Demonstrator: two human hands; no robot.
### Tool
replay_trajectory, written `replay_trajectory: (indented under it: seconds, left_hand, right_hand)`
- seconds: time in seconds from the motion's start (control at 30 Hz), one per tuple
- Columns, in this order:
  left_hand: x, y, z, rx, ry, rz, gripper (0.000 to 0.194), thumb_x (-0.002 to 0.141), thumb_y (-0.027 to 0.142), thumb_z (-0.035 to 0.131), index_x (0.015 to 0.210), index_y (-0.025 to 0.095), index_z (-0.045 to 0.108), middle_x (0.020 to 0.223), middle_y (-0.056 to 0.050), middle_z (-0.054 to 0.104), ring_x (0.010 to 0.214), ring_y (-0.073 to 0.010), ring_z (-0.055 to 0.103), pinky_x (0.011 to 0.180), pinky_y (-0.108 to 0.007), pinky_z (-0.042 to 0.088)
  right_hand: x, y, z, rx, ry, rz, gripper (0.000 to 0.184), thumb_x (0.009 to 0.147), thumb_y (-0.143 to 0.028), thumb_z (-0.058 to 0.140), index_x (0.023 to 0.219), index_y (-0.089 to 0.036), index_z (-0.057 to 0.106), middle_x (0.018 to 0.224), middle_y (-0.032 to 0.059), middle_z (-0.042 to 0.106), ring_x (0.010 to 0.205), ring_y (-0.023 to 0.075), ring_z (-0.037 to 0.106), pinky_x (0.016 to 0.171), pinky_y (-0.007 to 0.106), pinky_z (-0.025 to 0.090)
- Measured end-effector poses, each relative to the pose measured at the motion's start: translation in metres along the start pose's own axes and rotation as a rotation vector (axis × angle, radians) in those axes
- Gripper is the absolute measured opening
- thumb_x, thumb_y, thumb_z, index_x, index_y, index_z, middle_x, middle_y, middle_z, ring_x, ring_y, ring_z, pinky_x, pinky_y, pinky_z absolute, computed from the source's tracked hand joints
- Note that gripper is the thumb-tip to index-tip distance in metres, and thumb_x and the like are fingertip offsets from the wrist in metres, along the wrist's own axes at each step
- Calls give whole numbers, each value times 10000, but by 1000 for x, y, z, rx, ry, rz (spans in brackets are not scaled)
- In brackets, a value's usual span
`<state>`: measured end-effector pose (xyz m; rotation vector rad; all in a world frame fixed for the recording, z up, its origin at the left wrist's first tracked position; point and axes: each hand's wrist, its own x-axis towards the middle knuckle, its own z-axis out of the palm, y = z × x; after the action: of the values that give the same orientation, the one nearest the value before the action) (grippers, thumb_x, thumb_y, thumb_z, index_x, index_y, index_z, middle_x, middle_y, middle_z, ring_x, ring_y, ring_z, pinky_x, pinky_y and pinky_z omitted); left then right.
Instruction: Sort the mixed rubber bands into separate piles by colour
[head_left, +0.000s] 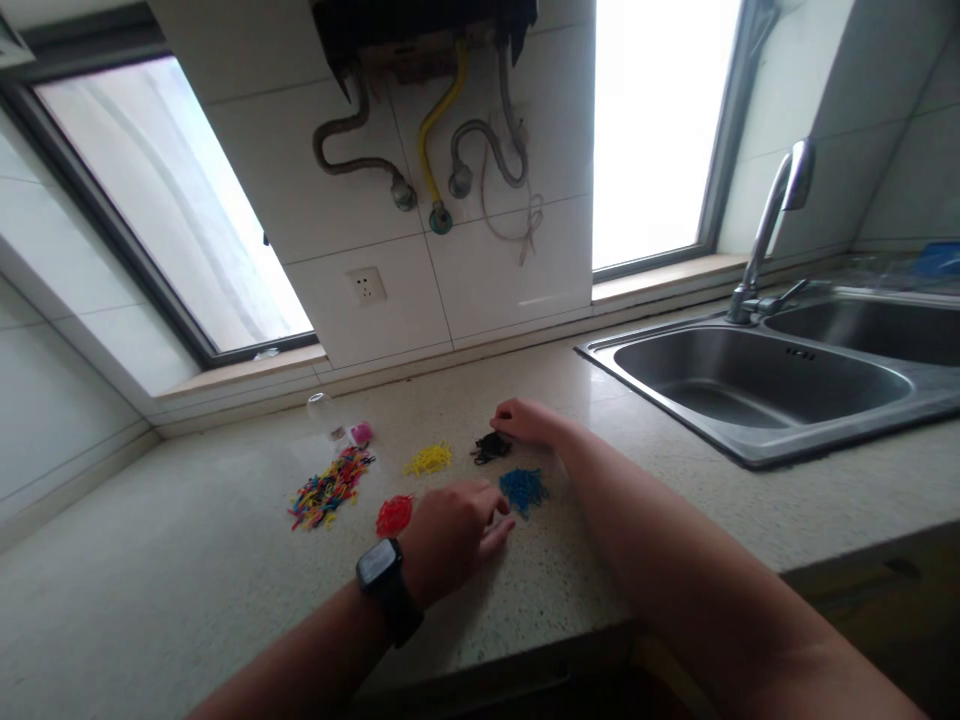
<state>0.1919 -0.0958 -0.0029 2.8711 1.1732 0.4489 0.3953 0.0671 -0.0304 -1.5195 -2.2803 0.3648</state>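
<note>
Bare forearms (690, 540) cross the surface (555, 570), the left hand (454, 535) with fingers (496, 540) slightly parted beside the blue bands (524, 490), the right hand (521, 420) curled at the black bands (491, 448), its grip unclear; light touches best keep neighbouring piles separate.

Single head cam looked forward and down over the counter (187, 560); left hand (459, 530) and right hand (523, 420) near, wall (300, 215) beyond.

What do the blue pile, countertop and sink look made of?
Blue pile: probably rubber or soft plastic; bright, thin, curling pieces. Countertop: looks like stone or a stone composite, smooth and finely speckled. Sink: likely stainless steel, grey with a soft metallic sheen.
</note>
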Motion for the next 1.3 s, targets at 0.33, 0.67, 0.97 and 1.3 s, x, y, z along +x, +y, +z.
replay_trajectory:
  seconds: [0.33, 0.67, 0.97, 1.3]
  left_hand:
    - [-79, 17, -1, 76, -27, 426, 137, 906, 275, 574, 1028, 214, 572, 781, -6, 626, 622, -161, 542, 499, -289, 364]
    - [-101, -4, 8, 45, 44, 342, 299, 859, 307, 629, 1139, 252, 543, 957, -18, 644, 698, -171, 588, 511, -278, 416]
    - [-96, -13, 14, 38, 53, 372, 195, 961, 369, 540, 1129, 271, 558, 819, 18, 601, 554, -130, 512, 404, -285, 322]
    - [-100, -13, 11, -25, 50, 458, 146, 968, 337, 521, 1033, 213, 562, 714, 32, 616, 590, -128, 550, 470, -293, 284]
  right_hand:
    - [-1, -2, -2, 38, -5, -5, 301, 888, -417, 568, 893, -182, 756, 809, 67, 738, 710, 175, 617, 603, 260, 365]
    - [4, 7, 3, 68, -16, -22, 317, 883, -424, 533, 895, -168, 719, 801, 63, 727, 718, 181, 623, 639, 270, 406]
    - [13, 16, 9, 109, 21, -48, 306, 869, -424, 534, 908, -165, 693, 824, 70, 716, 738, 188, 618, 690, 291, 429]
    - [-5, -49, -1, 190, 198, -223, 252, 894, -389, 532, 941, -178, 662, 709, 10, 617, 618, 139, 523, 592, 254, 388]
